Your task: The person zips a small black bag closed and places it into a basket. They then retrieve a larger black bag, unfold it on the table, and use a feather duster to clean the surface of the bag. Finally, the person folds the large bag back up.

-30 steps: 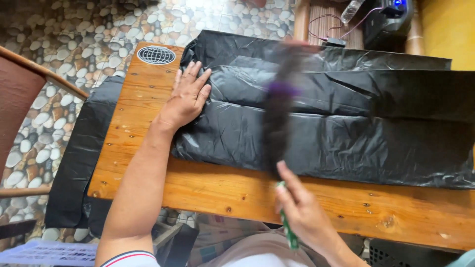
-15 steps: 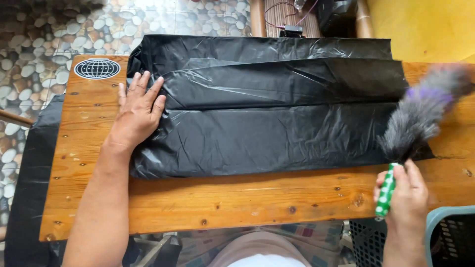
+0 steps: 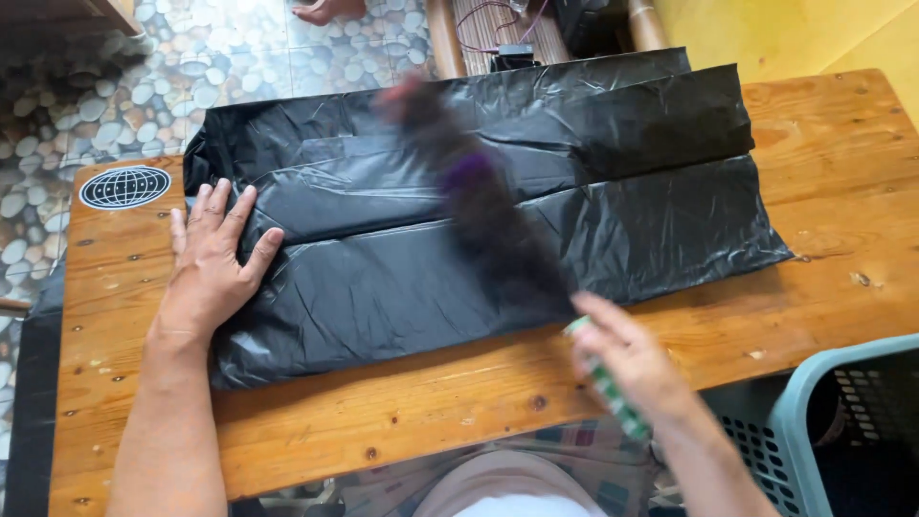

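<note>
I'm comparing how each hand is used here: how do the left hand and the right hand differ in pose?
The left hand lies flat, fingers spread, pressing the folded black plastic sheet; the right hand is closed around the green-and-white handle of a dark feather duster. The left hand looks sharp, the right hand and duster motion-blurred. Both are bare, above the wooden table.

Setting: home patio or porch. Evidence: pebble-pattern floor tiles (image 3: 239,57) at 11 o'clock; knotty varnished wooden surface (image 3: 833,249); yellow wall (image 3: 814,33) at 1 o'clock; teal plastic laundry basket (image 3: 842,431) at 4 o'clock.
</note>
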